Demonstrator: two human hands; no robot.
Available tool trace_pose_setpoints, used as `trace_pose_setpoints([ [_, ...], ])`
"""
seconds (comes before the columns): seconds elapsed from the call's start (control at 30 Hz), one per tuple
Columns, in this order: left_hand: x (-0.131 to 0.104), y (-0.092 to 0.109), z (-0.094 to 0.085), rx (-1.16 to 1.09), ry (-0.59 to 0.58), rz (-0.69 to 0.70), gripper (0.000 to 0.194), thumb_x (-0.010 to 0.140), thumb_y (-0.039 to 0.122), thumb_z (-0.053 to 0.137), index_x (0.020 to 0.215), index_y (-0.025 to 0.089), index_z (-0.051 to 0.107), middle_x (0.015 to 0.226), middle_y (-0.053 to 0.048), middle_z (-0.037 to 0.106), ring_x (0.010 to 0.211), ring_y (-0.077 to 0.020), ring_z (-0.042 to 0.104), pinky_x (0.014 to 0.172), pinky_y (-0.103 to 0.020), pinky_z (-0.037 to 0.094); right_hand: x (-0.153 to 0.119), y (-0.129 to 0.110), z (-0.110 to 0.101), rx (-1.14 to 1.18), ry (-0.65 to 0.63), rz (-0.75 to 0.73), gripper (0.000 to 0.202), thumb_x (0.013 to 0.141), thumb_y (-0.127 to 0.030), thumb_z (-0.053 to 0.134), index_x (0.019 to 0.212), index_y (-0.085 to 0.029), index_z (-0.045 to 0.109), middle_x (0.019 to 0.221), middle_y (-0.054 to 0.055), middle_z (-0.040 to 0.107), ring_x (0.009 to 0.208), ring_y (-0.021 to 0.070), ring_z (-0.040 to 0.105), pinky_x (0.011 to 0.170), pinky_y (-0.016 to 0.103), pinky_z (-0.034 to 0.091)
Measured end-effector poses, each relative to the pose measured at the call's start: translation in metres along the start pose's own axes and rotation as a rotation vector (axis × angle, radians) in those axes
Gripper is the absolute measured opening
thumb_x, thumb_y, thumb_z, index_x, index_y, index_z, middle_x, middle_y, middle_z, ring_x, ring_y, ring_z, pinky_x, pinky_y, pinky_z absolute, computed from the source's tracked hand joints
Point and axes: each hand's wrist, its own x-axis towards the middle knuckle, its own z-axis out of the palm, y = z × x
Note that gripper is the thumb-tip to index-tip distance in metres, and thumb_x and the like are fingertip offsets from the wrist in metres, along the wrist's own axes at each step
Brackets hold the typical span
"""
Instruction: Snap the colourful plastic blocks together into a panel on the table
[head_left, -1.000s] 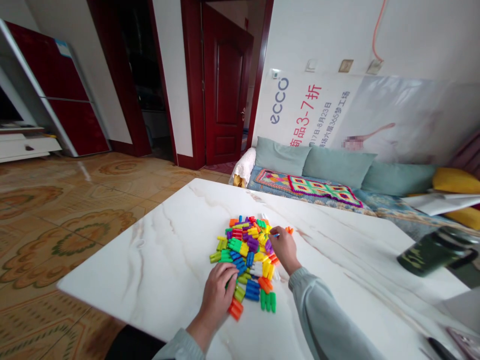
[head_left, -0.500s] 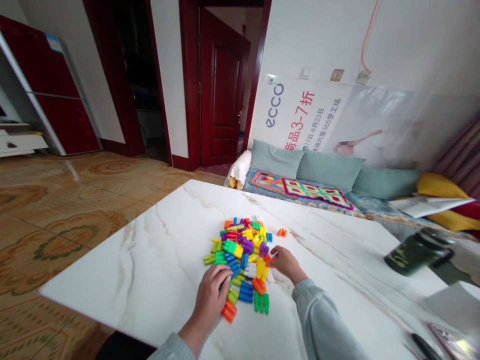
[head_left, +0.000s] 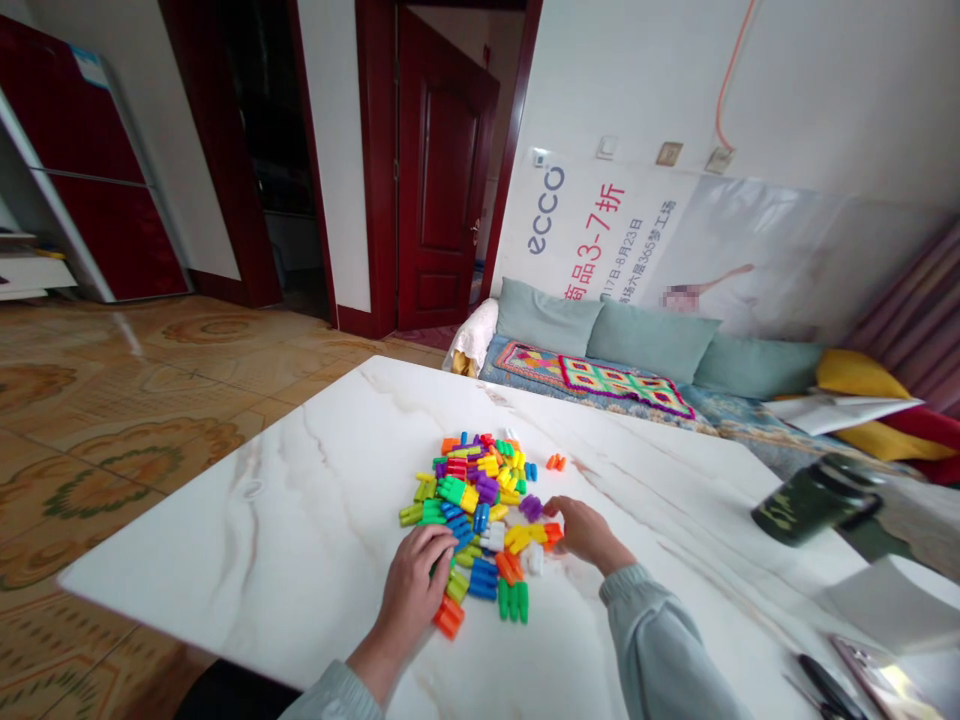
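A pile of colourful plastic building blocks (head_left: 485, 490), shaped like joined fingers, lies on the white marbled table (head_left: 300, 520). My left hand (head_left: 418, 580) rests at the pile's near left side, fingers curled over the edge blocks; a bit of green shows under them, but what they hold is hidden. At the right side, my right hand (head_left: 589, 535) has its fingers closed on an orange block (head_left: 553, 536). That block touches a yellow block (head_left: 525, 538). Just above it sits a purple block (head_left: 531, 507), with a white block (head_left: 534, 558) below.
A lone orange piece (head_left: 556, 462) lies beyond the pile's right side. To the right are a dark green mug (head_left: 806, 500) on its side or strongly tilted in view, a phone (head_left: 889, 680) and a black object (head_left: 829, 685). A sofa (head_left: 720, 405) stands behind the table.
My right hand has moved slightly right and toward me, with the orange block. The yellow blocks beside it have turned, and the purple block now lies apart. My left hand stays in place.
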Motion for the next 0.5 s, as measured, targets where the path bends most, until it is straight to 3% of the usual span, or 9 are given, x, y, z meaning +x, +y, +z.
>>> trace_pose_setpoints([
  [0.2,0.001,0.001,-0.001,0.008,0.006,0.001,0.02,0.093,0.022,0.049,0.095,0.022,0.069,0.098,-0.007,0.068,0.093,-0.0205,0.065,0.084,-0.036,0.055,-0.002,-0.008,0.007,0.002,-0.013,-0.052,0.042,0.06,-0.013,0.074,0.101,-0.023,0.068,0.104,0.004,0.067,0.092,0.0202,0.062,0.072,0.026,0.039],
  [0.37,0.001,0.0,0.0,0.004,-0.011,-0.014,0.02,0.093,0.021,0.05,0.096,0.022,0.07,0.099,-0.006,0.068,0.094,-0.0203,0.064,0.084,-0.035,0.055,-0.006,-0.005,-0.007,-0.004,-0.019,-0.012,0.026,0.052,-0.014,0.079,0.076,-0.022,0.071,0.083,0.002,0.067,0.079,0.02,0.06,0.063,0.025,0.034],
  [0.5,0.0,0.0,0.0,-0.02,0.004,-0.023,0.021,0.093,0.022,0.049,0.098,0.023,0.07,0.1,-0.007,0.068,0.095,-0.0204,0.065,0.085,-0.036,0.055,-0.012,-0.004,-0.026,0.051,0.037,0.022,0.009,0.067,-0.023,0.071,0.075,-0.021,0.07,0.076,0.001,0.067,0.07,0.017,0.057,0.06,0.026,0.033],
])
